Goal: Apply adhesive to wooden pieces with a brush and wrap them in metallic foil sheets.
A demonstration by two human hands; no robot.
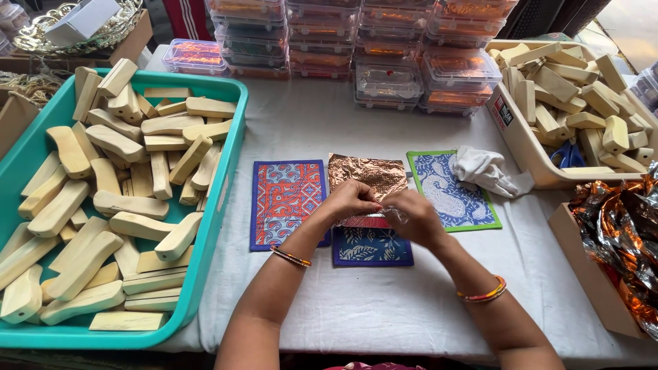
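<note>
1. A small clear wrap (pixel 392 214) sits pinched between both hands at the middle of the counter (pixel 384 308), above a dark blue mat (pixel 372 248).
2. The left hand (pixel 351 199) has its grip clenched, fingertips pressed on the wrap's left end.
3. The right hand (pixel 412 216) has its grip closed on the wrap's right end; the two hands touch at the fingertips.
4. Under the hands lies a red striped piece (pixel 361 221), mostly hidden, so I cannot tell what it is.
5. Just beyond the hands a copper foil sheet (pixel 366 173) lies flat and crinkled.
6. A red and blue mat (pixel 286 202) lies left of the foil, touching its edge.
7. A green-edged mat (pixel 449 192) lies right of the foil, with a white cloth (pixel 485 170) crumpled on its far right corner.
8. Each wrist carries bangles (pixel 482 294).
9. A teal tray (pixel 218 192) fills the left side, heaped with pale wooden blocks (pixel 110 205).
10. A cream tray (pixel 528 154) at far right holds more such blocks and blue scissors (pixel 567 156).
11. Stacked clear boxes (pixel 384 55) with orange contents line the far edge.
12. A cardboard box (pixel 582 270) at near right holds crumpled orange foil (pixel 620 233).
</note>
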